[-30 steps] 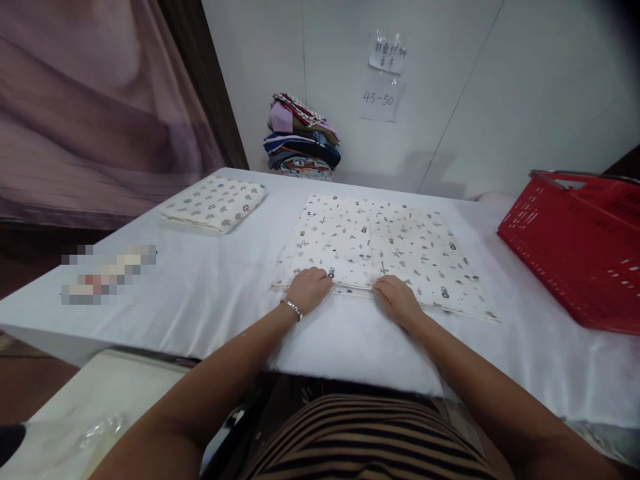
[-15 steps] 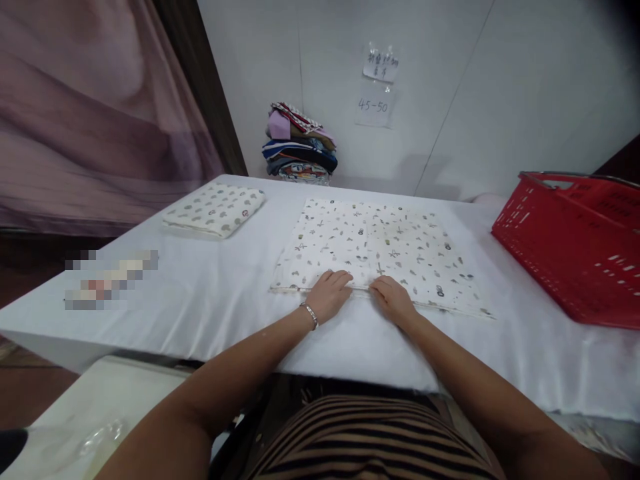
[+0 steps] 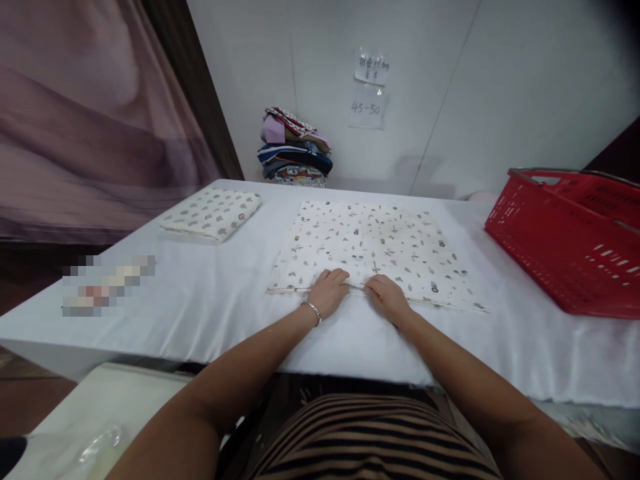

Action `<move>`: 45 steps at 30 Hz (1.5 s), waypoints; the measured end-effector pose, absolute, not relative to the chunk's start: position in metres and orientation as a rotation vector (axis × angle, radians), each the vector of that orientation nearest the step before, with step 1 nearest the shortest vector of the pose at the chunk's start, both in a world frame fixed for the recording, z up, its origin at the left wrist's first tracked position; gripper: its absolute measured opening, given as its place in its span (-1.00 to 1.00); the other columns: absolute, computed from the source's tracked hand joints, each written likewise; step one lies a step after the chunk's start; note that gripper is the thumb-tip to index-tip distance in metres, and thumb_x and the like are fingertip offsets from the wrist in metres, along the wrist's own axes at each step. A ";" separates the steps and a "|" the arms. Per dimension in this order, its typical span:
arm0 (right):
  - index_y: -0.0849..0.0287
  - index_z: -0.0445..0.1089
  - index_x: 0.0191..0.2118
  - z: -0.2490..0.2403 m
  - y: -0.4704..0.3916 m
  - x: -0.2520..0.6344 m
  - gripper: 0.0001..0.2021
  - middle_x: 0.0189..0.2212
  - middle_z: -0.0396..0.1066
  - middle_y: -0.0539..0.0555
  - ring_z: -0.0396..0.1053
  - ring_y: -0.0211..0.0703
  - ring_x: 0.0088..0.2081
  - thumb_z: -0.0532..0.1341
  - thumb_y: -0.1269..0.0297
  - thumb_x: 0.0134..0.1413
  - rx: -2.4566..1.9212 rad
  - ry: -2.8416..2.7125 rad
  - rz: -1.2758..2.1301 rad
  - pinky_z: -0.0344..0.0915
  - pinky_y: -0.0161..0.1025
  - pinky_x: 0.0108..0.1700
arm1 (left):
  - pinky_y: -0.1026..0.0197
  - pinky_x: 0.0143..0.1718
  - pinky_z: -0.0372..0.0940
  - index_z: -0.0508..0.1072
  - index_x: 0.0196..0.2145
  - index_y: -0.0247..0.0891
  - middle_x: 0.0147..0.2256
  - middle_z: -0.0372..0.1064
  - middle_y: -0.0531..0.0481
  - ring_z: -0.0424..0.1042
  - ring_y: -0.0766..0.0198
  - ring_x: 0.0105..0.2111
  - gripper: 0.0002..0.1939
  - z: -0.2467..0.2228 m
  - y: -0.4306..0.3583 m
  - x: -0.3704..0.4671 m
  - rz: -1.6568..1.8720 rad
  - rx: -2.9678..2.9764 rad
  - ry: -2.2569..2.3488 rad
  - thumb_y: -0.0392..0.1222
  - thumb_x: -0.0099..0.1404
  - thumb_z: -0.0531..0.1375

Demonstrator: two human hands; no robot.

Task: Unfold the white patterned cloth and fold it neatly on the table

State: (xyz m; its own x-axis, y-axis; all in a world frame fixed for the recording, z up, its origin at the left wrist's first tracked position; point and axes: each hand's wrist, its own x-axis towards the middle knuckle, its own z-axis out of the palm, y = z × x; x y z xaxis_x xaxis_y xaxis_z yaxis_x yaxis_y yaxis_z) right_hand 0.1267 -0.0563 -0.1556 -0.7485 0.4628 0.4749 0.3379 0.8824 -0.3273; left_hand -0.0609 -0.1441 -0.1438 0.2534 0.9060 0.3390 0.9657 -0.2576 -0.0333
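A white cloth with small grey prints (image 3: 370, 247) lies folded flat on the white-covered table (image 3: 210, 293). At the middle of its near edge, my left hand (image 3: 329, 292) has its fingers closed on the cloth, and a bracelet circles that wrist. Just to the right, my right hand (image 3: 388, 297) pinches the same edge. The edge rises slightly between the two hands, which are a small gap apart. My thumbs are mostly hidden.
A second folded printed cloth (image 3: 213, 213) lies at the back left. Folded fabrics (image 3: 295, 150) are stacked by the wall. On the right stands a red basket (image 3: 565, 247). A blurred-out item (image 3: 110, 283) is near the left edge.
The cloth's near edge between my hands is now lifted slightly, and my fingers grip it more closely. The whole view has shifted a little.
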 end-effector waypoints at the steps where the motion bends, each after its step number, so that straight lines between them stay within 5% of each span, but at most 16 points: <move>1: 0.14 0.38 -0.27 -0.155 -0.057 0.127 -0.79 -0.30 0.36 0.11 0.28 -0.12 -0.23 0.00 0.30 0.23 -0.574 -2.485 0.294 0.26 -0.19 -0.19 | 0.09 -0.07 0.11 0.43 -0.38 -0.28 -0.05 0.32 -0.04 0.20 0.14 0.00 -0.78 -0.143 -0.143 -0.060 -0.360 -2.303 -1.733 -0.31 0.31 0.01; 21: 0.19 0.38 -0.16 -0.152 -0.065 0.130 -0.79 -0.22 0.36 0.18 0.25 -0.06 -0.16 0.06 0.28 0.17 -0.445 -2.650 0.131 0.21 -0.12 -0.16 | 0.08 -0.05 0.15 0.40 -0.29 -0.28 -0.15 0.37 -0.07 0.29 0.21 -0.12 -0.81 -0.144 -0.160 -0.061 -0.514 -2.317 -1.741 -0.40 0.26 0.00; 33: 0.14 0.42 -0.27 -0.150 -0.063 0.132 -0.80 -0.28 0.40 0.11 0.30 -0.13 -0.22 0.04 0.31 0.20 -0.491 -2.569 0.296 0.25 -0.17 -0.19 | 0.07 -0.09 0.18 0.41 -0.27 -0.28 -0.15 0.39 -0.08 0.35 0.21 -0.18 -0.80 -0.142 -0.159 -0.060 -0.478 -2.347 -1.801 -0.38 0.26 0.01; 45: 0.17 0.36 -0.24 -0.146 -0.067 0.107 -0.86 -0.29 0.36 0.12 0.23 -0.10 -0.24 0.07 0.36 0.17 -0.540 -2.736 0.020 0.13 -0.19 -0.26 | 0.10 -0.13 0.17 0.38 -0.26 -0.29 -0.18 0.39 -0.06 0.34 0.21 -0.22 -0.81 -0.140 -0.159 -0.059 -0.414 -2.350 -1.838 -0.39 0.27 -0.01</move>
State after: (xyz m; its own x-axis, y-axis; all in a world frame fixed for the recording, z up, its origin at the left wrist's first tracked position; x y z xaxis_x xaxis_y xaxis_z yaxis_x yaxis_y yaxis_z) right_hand 0.1069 -0.0671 -0.1460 -0.8657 0.3710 0.3360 0.3661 0.9271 -0.0804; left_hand -0.0592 -0.1588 -0.1397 0.2208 0.9303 0.2928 0.9660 -0.2500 0.0658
